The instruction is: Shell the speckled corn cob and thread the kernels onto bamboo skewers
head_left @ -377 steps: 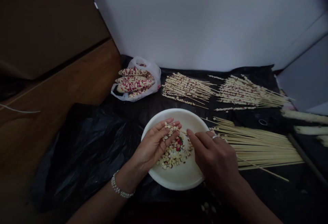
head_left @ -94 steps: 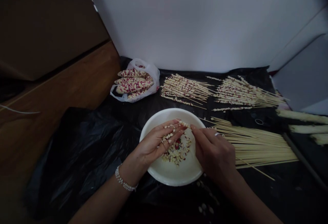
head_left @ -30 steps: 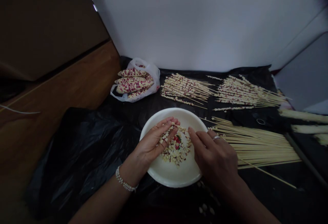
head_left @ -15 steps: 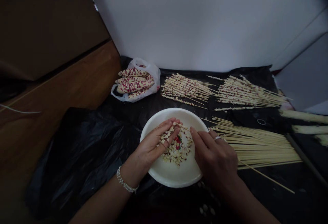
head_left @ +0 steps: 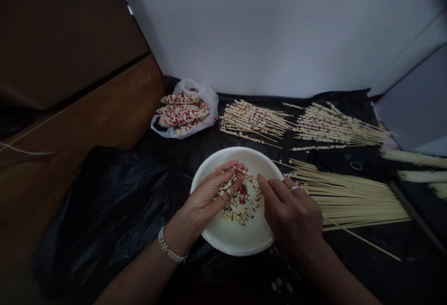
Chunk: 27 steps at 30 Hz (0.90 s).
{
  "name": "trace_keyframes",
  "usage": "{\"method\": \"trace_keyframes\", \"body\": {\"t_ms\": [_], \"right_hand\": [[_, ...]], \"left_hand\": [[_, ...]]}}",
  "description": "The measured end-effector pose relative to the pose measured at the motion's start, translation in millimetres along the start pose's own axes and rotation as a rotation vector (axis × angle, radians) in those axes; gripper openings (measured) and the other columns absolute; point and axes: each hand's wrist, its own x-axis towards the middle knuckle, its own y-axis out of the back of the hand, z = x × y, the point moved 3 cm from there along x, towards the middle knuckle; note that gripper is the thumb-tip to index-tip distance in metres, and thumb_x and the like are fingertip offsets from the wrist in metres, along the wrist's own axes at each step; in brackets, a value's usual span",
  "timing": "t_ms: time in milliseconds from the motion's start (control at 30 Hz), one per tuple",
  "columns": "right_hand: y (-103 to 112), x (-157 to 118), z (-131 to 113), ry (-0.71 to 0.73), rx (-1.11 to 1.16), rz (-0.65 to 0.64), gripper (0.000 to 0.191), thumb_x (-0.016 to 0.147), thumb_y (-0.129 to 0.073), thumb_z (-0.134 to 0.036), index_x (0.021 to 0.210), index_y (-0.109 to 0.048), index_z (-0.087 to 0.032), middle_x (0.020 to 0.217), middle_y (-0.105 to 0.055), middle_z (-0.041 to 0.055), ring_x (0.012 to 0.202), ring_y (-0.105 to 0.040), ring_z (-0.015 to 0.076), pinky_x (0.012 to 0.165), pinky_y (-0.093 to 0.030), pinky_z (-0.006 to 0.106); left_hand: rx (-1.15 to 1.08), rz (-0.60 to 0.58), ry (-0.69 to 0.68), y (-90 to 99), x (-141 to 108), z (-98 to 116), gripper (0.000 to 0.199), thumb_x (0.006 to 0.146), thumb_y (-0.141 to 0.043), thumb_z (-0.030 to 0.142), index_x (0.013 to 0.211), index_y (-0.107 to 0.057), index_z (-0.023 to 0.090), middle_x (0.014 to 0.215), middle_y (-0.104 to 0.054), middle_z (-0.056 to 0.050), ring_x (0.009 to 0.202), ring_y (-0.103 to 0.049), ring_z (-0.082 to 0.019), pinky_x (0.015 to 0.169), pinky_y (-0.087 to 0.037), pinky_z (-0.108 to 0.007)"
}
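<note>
My left hand (head_left: 206,192) is cupped over the white bowl (head_left: 233,245), palm turned inward, with loose corn kernels in it. Its fingertips are pinched at the tip of a thin wooden skewer (head_left: 363,237). My right hand (head_left: 293,209) is closed on that skewer at the bowl's right rim, and the skewer's long end sticks out behind the hand to the lower right. Kernels (head_left: 240,212), cream and dark red, lie in the bowl over a red printed spot. Whether a kernel sits on the skewer's tip is too small to tell.
Bare skewers (head_left: 359,198) lie in a bundle to the right. Behind the bowl are two piles of kernel-threaded skewers (head_left: 254,118) and a plastic bag (head_left: 211,102) of speckled corn cobs (head_left: 183,118). Pale cobs (head_left: 419,158) lie far right. Black plastic sheeting (head_left: 132,221) covers the floor.
My right hand has shifted very slightly left toward my left fingertips, the skewer with it. The left fingers have moved a little around the tip. The bowl and piles stay put.
</note>
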Motion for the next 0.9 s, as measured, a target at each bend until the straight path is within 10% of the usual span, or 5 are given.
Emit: {"method": "trace_keyframes", "body": {"t_ms": [900], "right_hand": [[-2.6, -1.2, -0.1, -0.013, 0.018, -0.016, 0.034, 0.083, -0.052, -0.010, 0.114, -0.062, -0.015, 0.083, -0.066, 0.0043, 0.076, -0.055, 0.0188, 0.064, -0.041, 0.031]], "left_hand": [[-0.118, -0.024, 0.093, 4.0, 8.9, -8.8, 0.024, 0.081, -0.060, 0.021, 0.104, -0.068, 0.022, 0.125, -0.062, -0.003, 0.128, -0.044, -0.021, 0.109, -0.033, -0.037]]}}
